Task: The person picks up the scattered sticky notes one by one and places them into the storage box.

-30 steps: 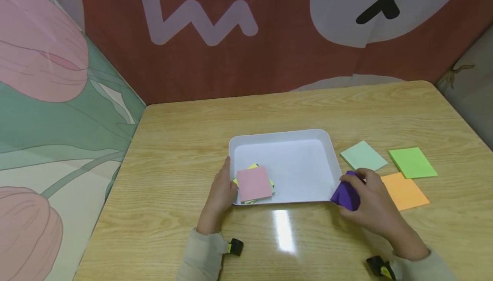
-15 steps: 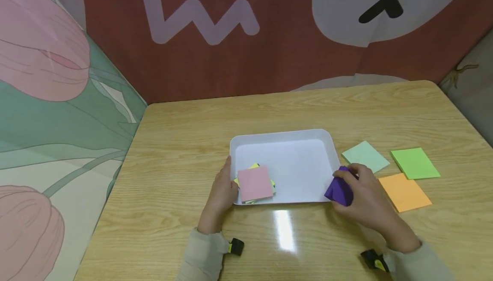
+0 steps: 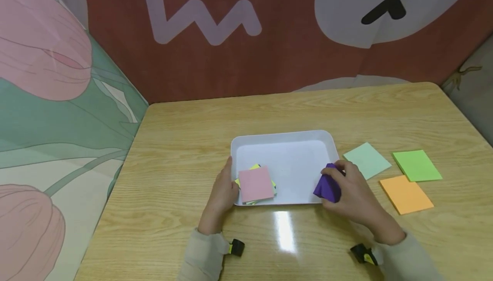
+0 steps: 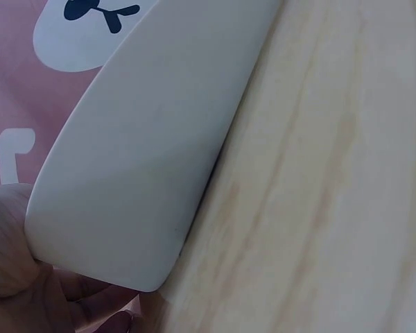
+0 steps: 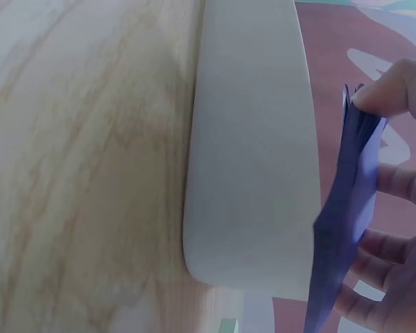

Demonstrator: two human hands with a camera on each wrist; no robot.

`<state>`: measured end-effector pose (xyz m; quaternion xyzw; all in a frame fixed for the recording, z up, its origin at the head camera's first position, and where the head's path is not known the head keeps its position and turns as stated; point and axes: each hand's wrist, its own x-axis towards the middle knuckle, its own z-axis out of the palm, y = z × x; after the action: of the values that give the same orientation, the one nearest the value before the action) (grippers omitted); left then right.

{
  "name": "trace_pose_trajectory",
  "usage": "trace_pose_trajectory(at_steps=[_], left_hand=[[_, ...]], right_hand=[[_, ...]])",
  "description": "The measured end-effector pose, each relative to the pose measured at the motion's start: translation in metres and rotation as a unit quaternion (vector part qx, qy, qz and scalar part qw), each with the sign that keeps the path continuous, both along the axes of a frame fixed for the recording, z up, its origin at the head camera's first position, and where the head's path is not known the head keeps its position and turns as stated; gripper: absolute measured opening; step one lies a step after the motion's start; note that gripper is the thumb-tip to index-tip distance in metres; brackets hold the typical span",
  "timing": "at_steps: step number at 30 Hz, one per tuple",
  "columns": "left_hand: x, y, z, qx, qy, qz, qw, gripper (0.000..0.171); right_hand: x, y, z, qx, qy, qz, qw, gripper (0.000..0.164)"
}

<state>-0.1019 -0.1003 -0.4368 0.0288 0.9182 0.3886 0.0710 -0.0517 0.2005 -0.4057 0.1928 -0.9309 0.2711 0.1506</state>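
Note:
A white rectangular tray (image 3: 294,170) lies on the table. My left hand (image 3: 221,189) grips its near left corner, fingers along the outer wall; the left wrist view shows the fingers (image 4: 90,298) curling under that corner. My right hand (image 3: 354,197) pinches a purple sticky note pad (image 3: 328,184) at the tray's near right corner. In the right wrist view the pad (image 5: 347,201) is bent with its sheets slightly spread, above the tray wall (image 5: 253,152). Inside the tray's left part sits a pink sticky note pad (image 3: 256,184), with yellow and green edges showing underneath.
Right of the tray lie a pale mint sticky note pad (image 3: 367,160), a bright green pad (image 3: 417,165) and an orange pad (image 3: 406,194). The wooden table (image 3: 177,152) meets a patterned cloth backdrop (image 3: 269,67) at its far edge.
My right hand has moved left with the purple pad, from outside the tray's right end to over its near right corner. The left hand has stayed at the tray.

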Motion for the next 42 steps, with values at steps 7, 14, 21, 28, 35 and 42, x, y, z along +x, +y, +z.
trace_pose_trajectory(at_steps=[7, 14, 21, 28, 35, 42], left_hand=[[-0.002, -0.001, 0.001, 0.0, 0.006, -0.002, 1.0, 0.068], [-0.002, 0.0, 0.0, 0.002, -0.002, 0.003, 1.0, 0.068], [0.0, 0.0, -0.002, 0.005, 0.008, 0.003, 1.0, 0.067], [0.001, -0.001, -0.004, 0.011, 0.029, -0.006, 0.9995, 0.068], [0.002, -0.002, -0.003, 0.015, 0.033, -0.007, 0.9993, 0.068], [0.003, -0.001, -0.003, 0.015, 0.034, -0.008, 0.9993, 0.069]], right_hand=[[-0.007, -0.003, 0.003, 0.009, 0.014, 0.014, 1.0, 0.059], [-0.014, -0.009, 0.004, 0.017, 0.017, 0.034, 0.999, 0.058], [-0.019, -0.013, 0.002, 0.015, 0.013, 0.046, 0.999, 0.057], [-0.021, -0.016, -0.001, 0.011, 0.029, 0.056, 0.998, 0.057], [-0.026, -0.017, -0.005, 0.01, 0.037, 0.056, 0.998, 0.058], [-0.03, -0.019, -0.007, 0.017, 0.023, 0.054, 0.998, 0.059]])
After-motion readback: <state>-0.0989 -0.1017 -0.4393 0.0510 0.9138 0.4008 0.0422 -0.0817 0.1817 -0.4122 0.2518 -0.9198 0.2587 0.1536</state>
